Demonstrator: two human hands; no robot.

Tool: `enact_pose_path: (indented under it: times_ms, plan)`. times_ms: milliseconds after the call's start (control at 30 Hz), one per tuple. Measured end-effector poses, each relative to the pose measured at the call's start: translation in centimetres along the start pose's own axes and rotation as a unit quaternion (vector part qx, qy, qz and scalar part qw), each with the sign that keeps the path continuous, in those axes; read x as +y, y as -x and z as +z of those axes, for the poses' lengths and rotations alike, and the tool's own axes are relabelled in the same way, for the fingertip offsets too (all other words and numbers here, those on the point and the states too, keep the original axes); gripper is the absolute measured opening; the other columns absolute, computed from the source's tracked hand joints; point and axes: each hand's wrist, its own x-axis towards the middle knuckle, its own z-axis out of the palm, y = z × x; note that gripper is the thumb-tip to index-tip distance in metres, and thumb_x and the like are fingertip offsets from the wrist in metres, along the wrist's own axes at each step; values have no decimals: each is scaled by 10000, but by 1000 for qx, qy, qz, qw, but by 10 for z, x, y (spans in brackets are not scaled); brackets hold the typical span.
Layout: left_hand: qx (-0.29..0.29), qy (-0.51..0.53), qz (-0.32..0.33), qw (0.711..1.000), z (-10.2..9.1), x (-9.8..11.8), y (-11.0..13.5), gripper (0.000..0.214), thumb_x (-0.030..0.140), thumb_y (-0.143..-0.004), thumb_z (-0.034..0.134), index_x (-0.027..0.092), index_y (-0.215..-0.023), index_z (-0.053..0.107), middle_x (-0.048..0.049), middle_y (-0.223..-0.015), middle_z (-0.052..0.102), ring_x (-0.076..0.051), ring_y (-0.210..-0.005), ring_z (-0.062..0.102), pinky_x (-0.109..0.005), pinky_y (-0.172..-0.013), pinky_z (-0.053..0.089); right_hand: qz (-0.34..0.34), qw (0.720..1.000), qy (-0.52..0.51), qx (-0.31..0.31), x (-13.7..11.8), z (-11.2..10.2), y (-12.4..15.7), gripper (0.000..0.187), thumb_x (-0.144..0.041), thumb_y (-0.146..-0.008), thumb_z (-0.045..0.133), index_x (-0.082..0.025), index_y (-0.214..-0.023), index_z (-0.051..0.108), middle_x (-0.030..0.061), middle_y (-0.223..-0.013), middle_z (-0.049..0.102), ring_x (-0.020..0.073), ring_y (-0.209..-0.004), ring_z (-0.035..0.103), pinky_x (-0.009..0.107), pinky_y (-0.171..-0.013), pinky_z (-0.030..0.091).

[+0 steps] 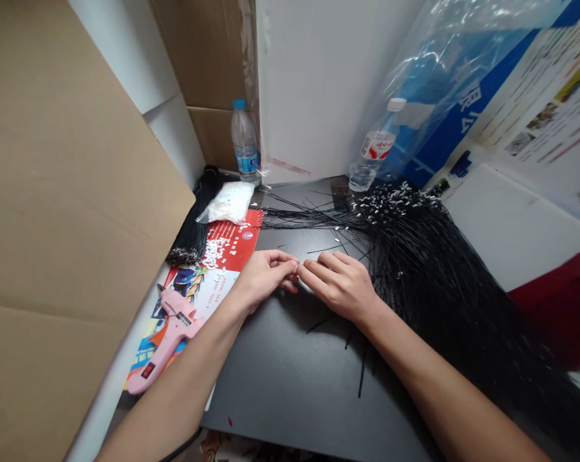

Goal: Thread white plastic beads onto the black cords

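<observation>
White granules in clear bag (228,203), water in 2 bottles (244,141); left hand (265,279), right hand (335,285): grips together, held thing unclear.

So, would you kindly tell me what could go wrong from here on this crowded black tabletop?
The pink plastic hot glue gun lies close to the left hand and might get knocked; whether it is hot cannot be told. The thin black strands beside the right hand could tangle or slide off the black tabletop. The tiny white pieces on the red printed card could scatter.
</observation>
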Motion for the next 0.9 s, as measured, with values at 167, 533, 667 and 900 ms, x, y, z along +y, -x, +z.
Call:
enact_pose_path:
  times_ms: [167, 533, 667, 900]
  plan:
    - [22, -34, 6, 999, 0, -3, -2, 77, 73, -832, 655, 97, -767, 689, -27, -626, 666, -110, -497, 613, -251, -525, 535, 1, 1000, 6, -7, -2, 6, 0, 254, -134, -987, 501, -166, -772, 632, 11, -672, 626, 148, -666, 445, 308, -607, 300]
    - [72, -135, 127, 980, 1, -11, -9, 27, 148, -825, 668, 129, -840, 680, -35, -715, 711, -110, -482, 637, -210, -468, 482, 332, 909, -245, -63, -9, 12, 7, 154, -269, -922, 547, -175, -1022, 617, 57, -912, 715, 165, -771, 628, 277, -676, 447]
    - [75, -173, 164, 968, 3, -10, -5, 82, 208, -833, 658, 148, -880, 687, -41, -800, 725, -121, -537, 666, -219, -508, 507, 416, 848, -318, -80, -13, 14, 4, 137, -268, -910, 539, -183, -856, 633, 13, -744, 681, 131, -637, 584, 251, -597, 414]
    - [60, -136, 160, 976, 4, -13, -7, 119, 247, -797, 707, 146, -860, 719, -51, -827, 747, -138, -568, 679, -245, -558, 540, 488, 748, -448, -29, -13, 15, 0, 136, -267, -820, 566, -166, -780, 648, 8, -681, 659, 113, -594, 564, 223, -553, 422]
